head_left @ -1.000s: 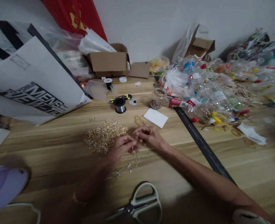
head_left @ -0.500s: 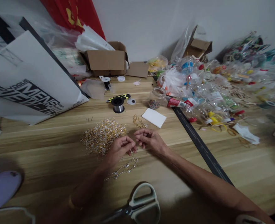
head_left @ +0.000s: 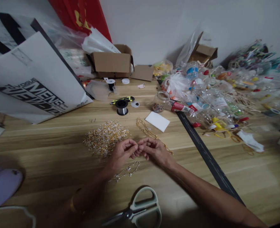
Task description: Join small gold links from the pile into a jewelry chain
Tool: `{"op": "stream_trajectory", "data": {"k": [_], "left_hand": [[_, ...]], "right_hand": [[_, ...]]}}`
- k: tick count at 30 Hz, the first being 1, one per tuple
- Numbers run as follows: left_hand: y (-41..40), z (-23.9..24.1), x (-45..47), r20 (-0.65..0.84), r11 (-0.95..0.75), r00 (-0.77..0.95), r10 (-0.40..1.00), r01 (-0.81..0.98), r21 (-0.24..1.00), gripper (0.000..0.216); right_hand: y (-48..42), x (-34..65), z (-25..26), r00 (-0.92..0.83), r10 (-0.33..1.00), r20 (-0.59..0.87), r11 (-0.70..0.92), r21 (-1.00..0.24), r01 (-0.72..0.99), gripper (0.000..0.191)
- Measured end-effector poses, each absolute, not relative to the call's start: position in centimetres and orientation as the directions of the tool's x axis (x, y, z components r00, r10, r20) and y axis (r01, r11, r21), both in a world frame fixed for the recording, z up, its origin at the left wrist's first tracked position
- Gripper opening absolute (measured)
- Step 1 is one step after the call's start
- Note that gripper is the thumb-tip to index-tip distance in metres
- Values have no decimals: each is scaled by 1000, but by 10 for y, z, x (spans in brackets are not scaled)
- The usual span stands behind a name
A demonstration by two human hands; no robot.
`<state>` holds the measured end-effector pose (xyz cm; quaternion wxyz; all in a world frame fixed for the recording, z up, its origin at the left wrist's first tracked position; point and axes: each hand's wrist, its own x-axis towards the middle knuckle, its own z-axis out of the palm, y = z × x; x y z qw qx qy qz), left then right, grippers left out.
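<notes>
My left hand (head_left: 122,154) and my right hand (head_left: 154,150) meet fingertip to fingertip over the wooden table (head_left: 59,152), both pinched closed on a small metal piece too tiny to name. A beaded silver-and-gold chain (head_left: 125,171) trails from under the left hand toward me. A heap of gold and silver jewellery pins (head_left: 104,137) lies just left of the hands. A gold chain (head_left: 149,131) runs from behind the right hand up toward a white card (head_left: 157,121).
Scissors (head_left: 140,209) lie near me. A wire spool (head_left: 122,107), utility knife (head_left: 122,99), bead jar (head_left: 160,102), glue tube (head_left: 180,107) and cardboard box (head_left: 112,63) stand farther back. A white shopping bag (head_left: 28,82) leans at left; plastic clutter (head_left: 225,91) fills the right.
The two hands have come together so their fingertips touch. The gold chain now lies stretched out from the card to the right hand.
</notes>
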<state>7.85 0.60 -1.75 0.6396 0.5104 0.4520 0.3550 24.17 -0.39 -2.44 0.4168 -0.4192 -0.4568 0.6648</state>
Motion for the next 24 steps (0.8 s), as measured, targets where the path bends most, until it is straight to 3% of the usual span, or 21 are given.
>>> {"op": "stream_trajectory", "data": {"k": [24], "left_hand": [[2, -13, 83, -198, 181, 310, 930, 80, 980, 16]], "right_hand": [[-6, 244, -26, -301, 945, -131, -186, -969, -162, 28]]}}
